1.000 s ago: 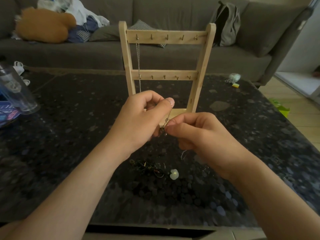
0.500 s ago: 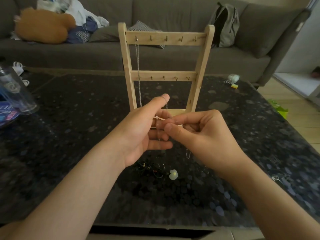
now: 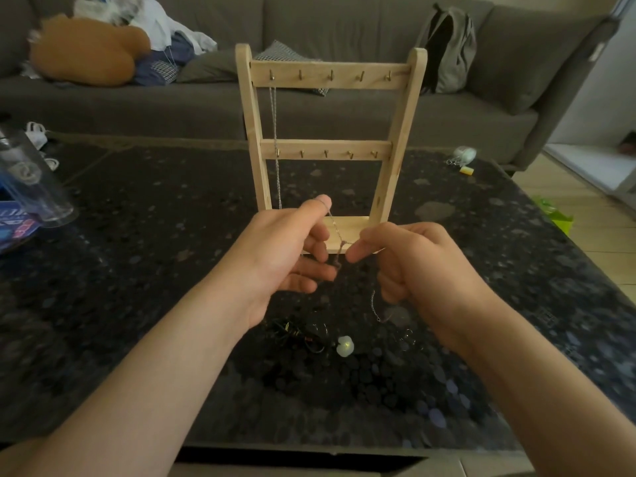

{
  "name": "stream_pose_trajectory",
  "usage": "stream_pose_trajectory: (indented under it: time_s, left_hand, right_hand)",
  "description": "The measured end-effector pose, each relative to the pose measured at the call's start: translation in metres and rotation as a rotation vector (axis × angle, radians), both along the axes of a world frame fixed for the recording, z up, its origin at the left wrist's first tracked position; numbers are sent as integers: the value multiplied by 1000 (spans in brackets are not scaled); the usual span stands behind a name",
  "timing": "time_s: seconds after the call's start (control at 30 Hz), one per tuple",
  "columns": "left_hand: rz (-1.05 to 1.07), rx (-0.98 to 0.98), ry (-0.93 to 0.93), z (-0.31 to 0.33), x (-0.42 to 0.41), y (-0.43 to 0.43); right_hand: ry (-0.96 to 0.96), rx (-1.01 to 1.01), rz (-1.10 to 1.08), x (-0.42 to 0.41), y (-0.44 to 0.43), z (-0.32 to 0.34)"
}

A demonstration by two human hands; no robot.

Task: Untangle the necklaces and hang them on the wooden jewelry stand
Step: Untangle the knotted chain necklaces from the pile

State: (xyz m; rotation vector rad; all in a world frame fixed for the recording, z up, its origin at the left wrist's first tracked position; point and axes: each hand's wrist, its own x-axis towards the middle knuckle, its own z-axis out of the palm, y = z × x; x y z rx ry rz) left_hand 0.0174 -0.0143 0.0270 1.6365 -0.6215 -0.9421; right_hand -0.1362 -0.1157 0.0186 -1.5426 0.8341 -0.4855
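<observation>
Necklace (image 3: pixel 333 222) now taut between hands (image 3: pixel 282 259) (image 3: pixel 423 270)

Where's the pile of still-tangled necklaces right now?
Head view, low centre: the tangled pile lies on the dark table below the left hand, a pale pendant at its right; the right hand pinches a thin chain above.
</observation>
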Motion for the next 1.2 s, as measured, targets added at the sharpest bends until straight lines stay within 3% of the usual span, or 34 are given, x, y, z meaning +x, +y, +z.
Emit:
stream_pose_trajectory:
  time_s: [0.27, 0.53, 0.77, 0.97, 1.2]
  left_hand:
    - [-51, 22, -128, 2, 2, 0]
    - [-62, 33, -165, 5, 4, 1]
    - [-35, 62, -182, 5, 7, 2]
    - [-63, 31, -148, 4, 4, 3]
    - [-57, -66, -375, 6, 8, 5]
  right_hand:
    - [88, 192, 144, -1, -2, -3]
    - [103, 116, 298, -2, -1, 0]
    - [-5, 65, 146, 0, -3, -2]
    - [-24, -114, 48, 6, 2, -4]
    - [5, -284, -17, 5, 4, -2]
